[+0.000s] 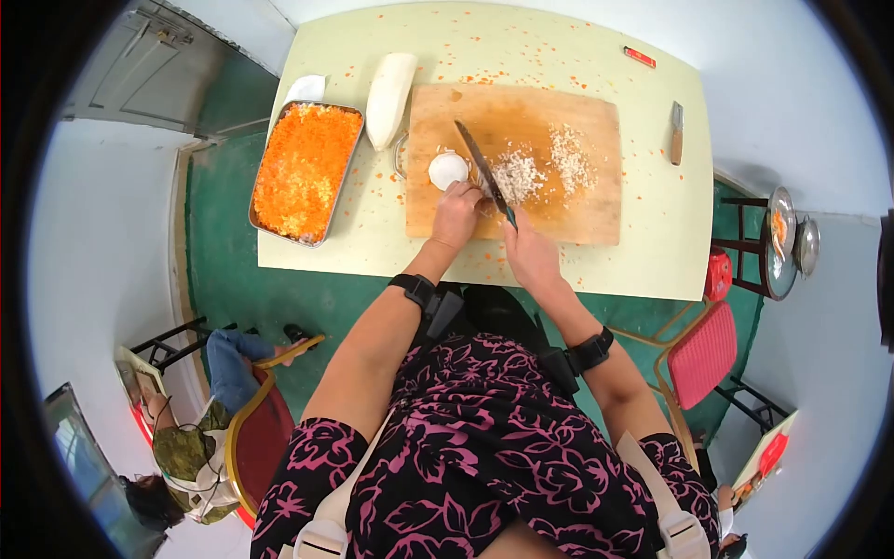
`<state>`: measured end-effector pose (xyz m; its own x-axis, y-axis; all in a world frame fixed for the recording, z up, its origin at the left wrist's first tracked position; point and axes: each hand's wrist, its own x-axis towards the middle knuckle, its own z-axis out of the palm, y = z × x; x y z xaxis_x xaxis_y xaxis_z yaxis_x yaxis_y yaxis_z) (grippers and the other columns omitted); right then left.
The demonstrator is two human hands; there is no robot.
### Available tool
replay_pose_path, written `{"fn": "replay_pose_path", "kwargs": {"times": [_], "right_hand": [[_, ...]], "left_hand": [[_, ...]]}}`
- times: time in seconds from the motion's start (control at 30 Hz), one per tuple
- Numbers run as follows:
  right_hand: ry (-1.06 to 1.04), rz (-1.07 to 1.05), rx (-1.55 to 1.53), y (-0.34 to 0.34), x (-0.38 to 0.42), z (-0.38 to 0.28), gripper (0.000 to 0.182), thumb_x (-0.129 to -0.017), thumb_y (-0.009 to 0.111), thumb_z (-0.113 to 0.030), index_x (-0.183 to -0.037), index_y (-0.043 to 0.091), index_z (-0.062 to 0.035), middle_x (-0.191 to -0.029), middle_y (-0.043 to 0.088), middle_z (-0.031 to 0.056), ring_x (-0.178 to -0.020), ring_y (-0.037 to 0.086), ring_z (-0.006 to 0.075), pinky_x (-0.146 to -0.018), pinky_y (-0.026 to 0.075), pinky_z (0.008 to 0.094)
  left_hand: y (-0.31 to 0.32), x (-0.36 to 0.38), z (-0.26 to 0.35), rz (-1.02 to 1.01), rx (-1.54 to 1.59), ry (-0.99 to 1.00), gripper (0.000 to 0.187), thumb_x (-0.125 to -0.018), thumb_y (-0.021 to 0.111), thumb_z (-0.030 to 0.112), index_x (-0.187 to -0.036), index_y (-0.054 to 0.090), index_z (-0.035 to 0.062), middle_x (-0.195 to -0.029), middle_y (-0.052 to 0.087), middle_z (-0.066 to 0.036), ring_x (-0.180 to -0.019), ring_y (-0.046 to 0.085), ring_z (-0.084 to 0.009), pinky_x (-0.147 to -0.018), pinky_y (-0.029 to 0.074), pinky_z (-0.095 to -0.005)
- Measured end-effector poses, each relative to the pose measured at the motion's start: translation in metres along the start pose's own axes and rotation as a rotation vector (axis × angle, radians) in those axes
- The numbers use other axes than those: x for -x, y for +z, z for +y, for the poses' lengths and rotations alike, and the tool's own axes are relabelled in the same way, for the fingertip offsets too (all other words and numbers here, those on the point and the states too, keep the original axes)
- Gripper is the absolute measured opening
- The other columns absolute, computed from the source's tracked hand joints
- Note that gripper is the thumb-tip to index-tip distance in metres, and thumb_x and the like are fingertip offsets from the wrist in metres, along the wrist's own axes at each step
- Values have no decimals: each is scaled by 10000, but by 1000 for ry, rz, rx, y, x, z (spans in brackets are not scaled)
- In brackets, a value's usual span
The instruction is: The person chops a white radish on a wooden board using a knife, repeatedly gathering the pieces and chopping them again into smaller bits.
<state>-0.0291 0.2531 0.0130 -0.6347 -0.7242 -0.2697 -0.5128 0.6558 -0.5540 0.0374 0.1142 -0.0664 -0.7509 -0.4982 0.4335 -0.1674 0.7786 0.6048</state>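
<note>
Head view: right hand (533,253) grips a knife (482,169) over the cutting board (596,210), blade pointing from the grip toward the board's far edge; left hand (454,218), hold unclear, curls near-left; chopped white bits (520,177) lie mid-board.

Knife (480,163): long dark blade, dark greenish handle gripped in right hand (533,253), tip pointed forward-left of that grip. Round white piece (449,170) set just ahead of left hand (456,216). Pale chopped bits (520,177) heaped straight ahead of right-hand grip, close to blade; looser patch (571,160) scattered farther ahead and right. Small item at left fingertips mostly hidden, probably being pinned beside the blade.
</note>
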Motion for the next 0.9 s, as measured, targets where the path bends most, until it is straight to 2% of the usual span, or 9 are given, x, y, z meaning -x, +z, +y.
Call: {"fn": "replay_pose_path", "kwargs": {"times": [0.13, 0.23, 0.33, 0.43, 0.53, 0.63, 0.73, 0.83, 0.9], "right_hand": [[-33, 10, 19, 3, -1, 3, 333, -919, 414, -290, -1161, 441, -64, -713, 614, 212, -652, 595, 400, -582, 447, 501], [-26, -12, 65, 6, -4, 3, 342, -919, 413, -293, -1171, 437, -63, -696, 611, 210, -643, 593, 400, -573, 442, 502], [-26, 25, -28, -5, 0, -3, 348, -919, 413, -293, -1181, 433, -65, -682, 607, 214, -642, 591, 403, -577, 439, 508], [-46, 21, 4, 8, -3, 4, 349, -918, 411, -287, -1188, 431, -66, -669, 603, 217, -643, 590, 406, -581, 440, 509], [-3, -3, -14, 9, -4, 4, 355, -917, 410, -289, -1192, 428, -65, -682, 603, 224, -639, 585, 414, -586, 440, 510], [-8, 68, -111, -5, 2, -3, 358, -913, 416, -285, -1195, 419, -63, -689, 598, 230, -632, 578, 422, -584, 440, 506], [91, 111, -209, -18, 3, -7, 386, -916, 437, -279, -1242, 393, -77, -713, 584, 234, -677, 563, 434, -601, 426, 492], [50, 92, -209, -14, 2, 5, 349, -912, 447, -262, -1209, 404, -84, -697, 580, 223, -667, 563, 430, -596, 422, 492], [48, 66, -177, -11, 8, 4, 319, -909, 441, -260, -1166, 413, -74, -698, 590, 221, -652, 571, 423, -587, 430, 503]], "left_hand": [[1, 1, 4, 22, 25, -47, 112, -631, 629, -28, -726, 605, 27, -745, 578, -93, -731, 548, -284, -664, 475, -351], [-2, 1, 1, -36, 5, -43, 48, -685, 653, 5, -719, 619, 7, -784, 619, -107, -750, 576, -283, -663, 484, -353], [1, 1, 2, 2, 21, -70, 73, -660, 655, -8, -722, 621, 13, -785, 621, -103, -748, 578, -283, -669, 488, -351], [1, 2, 0, -8, 30, -55, 86, -648, 656, -13, -722, 623, 14, -786, 622, -99, -749, 583, -278, -676, 491, -343], [0, 3, -2, 3, 43, -16, 104, -651, 637, -19, -739, 608, 28, -778, 604, -97, -753, 571, -277, -674, 484, -354], [2, 4, -3, 8, 75, -41, 105, -683, 642, -9, -782, 623, 21, -802, 620, -105, -765, 580, -286, -680, 487, -351], [-3, 5, 3, 51, 116, -160, 117, -719, 653, -6, -836, 641, -6, -814, 631, -128, -770, 592, -282, -694, 493, -330], [-11, 10, 1, 96, 272, -346, 140, -744, 654, 11, -882, 648, -11, -817, 631, -139, -766, 594, -286, -700, 487, -324], [-17, 13, -2, 59, 256, -383, 151, -738, 656, 15, -888, 654, -6, -819, 632, -137, -756, 595, -282, -698, 484, -323]]}}
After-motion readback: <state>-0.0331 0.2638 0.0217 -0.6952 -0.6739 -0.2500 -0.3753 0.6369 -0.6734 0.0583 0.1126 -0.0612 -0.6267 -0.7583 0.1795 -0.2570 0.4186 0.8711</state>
